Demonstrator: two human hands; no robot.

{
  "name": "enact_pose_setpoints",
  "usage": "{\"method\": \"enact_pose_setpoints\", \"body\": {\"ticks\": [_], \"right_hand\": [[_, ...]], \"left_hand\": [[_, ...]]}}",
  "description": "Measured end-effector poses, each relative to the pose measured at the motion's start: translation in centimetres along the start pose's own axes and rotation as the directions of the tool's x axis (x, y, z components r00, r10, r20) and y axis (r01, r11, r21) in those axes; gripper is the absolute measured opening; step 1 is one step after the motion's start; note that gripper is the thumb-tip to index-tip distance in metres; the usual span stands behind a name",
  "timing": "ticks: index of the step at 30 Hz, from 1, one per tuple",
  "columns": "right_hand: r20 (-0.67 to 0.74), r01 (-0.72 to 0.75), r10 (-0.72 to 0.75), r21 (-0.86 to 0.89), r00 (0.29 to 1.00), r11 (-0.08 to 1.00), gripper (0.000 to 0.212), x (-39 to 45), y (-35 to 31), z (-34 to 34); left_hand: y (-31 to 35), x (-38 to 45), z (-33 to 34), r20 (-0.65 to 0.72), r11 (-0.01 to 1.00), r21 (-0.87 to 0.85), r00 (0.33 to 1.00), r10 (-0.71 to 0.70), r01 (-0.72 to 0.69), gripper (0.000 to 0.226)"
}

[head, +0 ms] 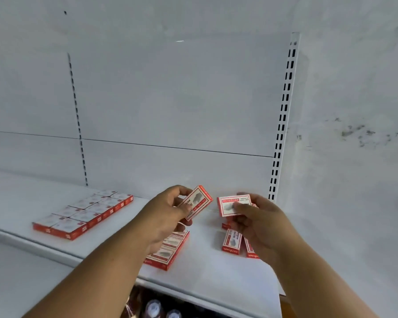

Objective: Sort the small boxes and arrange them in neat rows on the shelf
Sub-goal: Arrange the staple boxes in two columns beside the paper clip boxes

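1. Done: block of small boxes (83,214) in neat rows on the shelf (216,278), left side.
2. Left hand (168,214) pinches one box (197,201); right hand (260,221) pinches another box (233,204); both held above the shelf.
3. Remaining: loose boxes (232,242) and a short row (168,251) beneath the hands; roughly half sorted, by estimate.

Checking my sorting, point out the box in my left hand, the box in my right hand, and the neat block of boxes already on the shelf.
left-hand box (197,201), head view, on its white printed face
right-hand box (231,204), head view, on its white face
neat block of boxes (83,214), head view, on a middle box's top
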State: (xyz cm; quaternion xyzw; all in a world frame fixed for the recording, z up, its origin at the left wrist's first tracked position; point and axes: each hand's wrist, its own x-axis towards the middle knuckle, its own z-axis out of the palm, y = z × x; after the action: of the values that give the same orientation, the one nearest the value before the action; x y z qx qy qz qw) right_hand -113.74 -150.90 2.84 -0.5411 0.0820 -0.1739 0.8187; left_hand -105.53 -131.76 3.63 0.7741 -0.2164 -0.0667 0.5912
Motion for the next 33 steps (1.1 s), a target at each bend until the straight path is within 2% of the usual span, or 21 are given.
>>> {"method": "enact_pose_setpoints", "body": {"ticks": [6,9,13,16,19,21,26,29,31,33], "right_hand": [[0.033,0.048,-0.044,-0.150,0.998,0.988,0.035,1.5,1.1,4.0],[-0.017,0.063,-0.073,-0.328,0.997,0.943,0.038,2.8,2.2,5.7],[-0.150,0.027,-0.121,-0.515,0.981,0.857,0.025,4.8,3.1,8.1],[-0.147,-0.008,-0.151,-0.743,0.978,0.669,0.020,6.8,3.8,9.4],[-0.092,-0.064,-0.049,-0.913,0.995,0.402,0.028,8.3,5.5,10.5],[-0.098,-0.096,0.007,-0.957,0.995,0.274,0.027,9.0,6.7,10.9],[-0.112,-0.113,0.031,-0.994,0.993,0.014,0.018,9.0,7.9,12.0],[-0.142,-0.139,-0.004,-0.959,0.990,-0.245,0.028,8.6,8.0,12.4],[-0.163,-0.164,-0.027,-0.944,0.986,-0.288,0.034,8.3,8.0,12.6],[-0.166,-0.164,-0.008,-0.962,0.986,-0.217,0.029,8.2,8.2,12.9]], "left_hand": [[-1.6,1.9,-5.4,-0.003,0.963,0.267,0.999,0.035,-0.033,0.025],[-2.1,3.6,-7.3,0.040,0.906,0.419,0.998,0.050,-0.062,0.026],[-2.9,6.6,-9.4,0.120,0.841,0.532,0.992,0.040,-0.099,0.030],[-4.0,8.9,-10.3,0.204,0.758,0.637,0.979,0.008,-0.139,0.036],[-5.3,10.3,-10.3,0.299,0.682,0.708,0.953,-0.052,-0.185,0.038],[-6.0,11.1,-10.1,0.355,0.630,0.742,0.931,-0.080,-0.229,0.038],[-7.1,11.4,-9.6,0.436,0.543,0.778,0.894,-0.102,-0.317,0.043],[-7.3,11.3,-9.6,0.453,0.525,0.775,0.889,-0.074,-0.351,0.044],[-7.4,11.4,-9.7,0.458,0.533,0.767,0.887,-0.066,-0.357,0.042],[-7.6,11.4,-9.9,0.460,0.529,0.767,0.886,-0.060,-0.363,0.041]]}}
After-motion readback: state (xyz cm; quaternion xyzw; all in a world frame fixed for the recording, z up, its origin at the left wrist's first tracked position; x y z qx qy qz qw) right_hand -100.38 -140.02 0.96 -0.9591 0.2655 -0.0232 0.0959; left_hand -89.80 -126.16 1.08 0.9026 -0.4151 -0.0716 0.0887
